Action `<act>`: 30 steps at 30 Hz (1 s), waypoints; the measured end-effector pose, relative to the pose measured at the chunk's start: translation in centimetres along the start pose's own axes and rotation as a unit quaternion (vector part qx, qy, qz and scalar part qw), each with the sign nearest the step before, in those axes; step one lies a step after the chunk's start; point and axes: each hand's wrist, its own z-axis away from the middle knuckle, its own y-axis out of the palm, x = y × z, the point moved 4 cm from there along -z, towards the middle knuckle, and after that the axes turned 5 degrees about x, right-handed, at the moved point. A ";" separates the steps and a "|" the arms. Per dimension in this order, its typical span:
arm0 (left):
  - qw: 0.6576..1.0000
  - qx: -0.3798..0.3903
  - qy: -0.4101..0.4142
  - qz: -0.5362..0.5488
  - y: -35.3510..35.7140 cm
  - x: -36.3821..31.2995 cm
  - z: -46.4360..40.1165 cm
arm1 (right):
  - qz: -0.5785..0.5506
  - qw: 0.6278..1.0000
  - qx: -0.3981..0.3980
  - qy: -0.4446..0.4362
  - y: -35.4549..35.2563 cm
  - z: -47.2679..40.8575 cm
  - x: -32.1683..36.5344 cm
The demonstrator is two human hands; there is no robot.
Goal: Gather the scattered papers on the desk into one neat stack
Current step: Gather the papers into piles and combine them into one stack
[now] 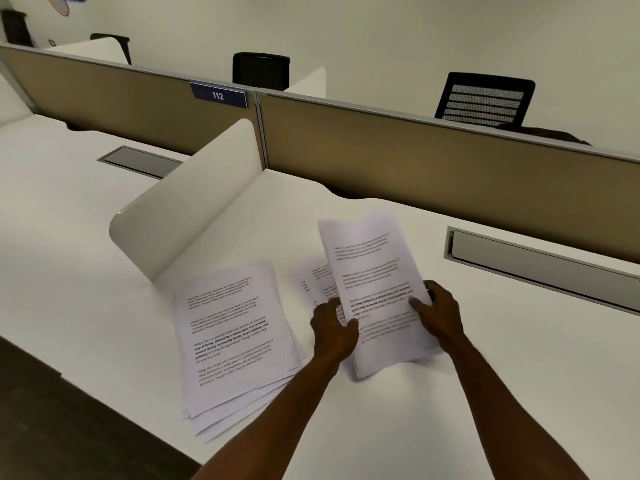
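Note:
Both hands hold a bundle of printed sheets [375, 282] tilted up off the white desk [450, 393], its lower edge near the desk top. My left hand [334, 329] grips the bundle's left edge and my right hand [440, 313] grips its right edge. A loose fanned pile of printed papers [235, 337] lies flat on the desk to the left of my hands. One more sheet [313, 282] lies flat behind the held bundle, partly hidden by it.
A curved white divider [187, 209] stands just behind the flat pile. A tan partition [450, 161] with a "112" label [218, 95] runs along the back. A cable tray lid [540, 261] sits at the right. Black chairs [485, 100] stand beyond the partition.

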 end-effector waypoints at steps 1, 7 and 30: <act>1.000 -0.002 -0.026 -0.013 0.0 0.1 -0.1 | 0.034 0.999 0.015 -0.006 0.6 -0.6 0.3; 0.992 -0.017 -0.121 0.016 0.1 -0.1 -0.7 | 0.205 0.978 0.034 0.000 3.4 -2.2 0.3; 0.962 -0.066 -0.096 0.247 -1.0 0.4 -2.4 | 0.056 0.992 0.010 0.113 3.7 0.0 -2.0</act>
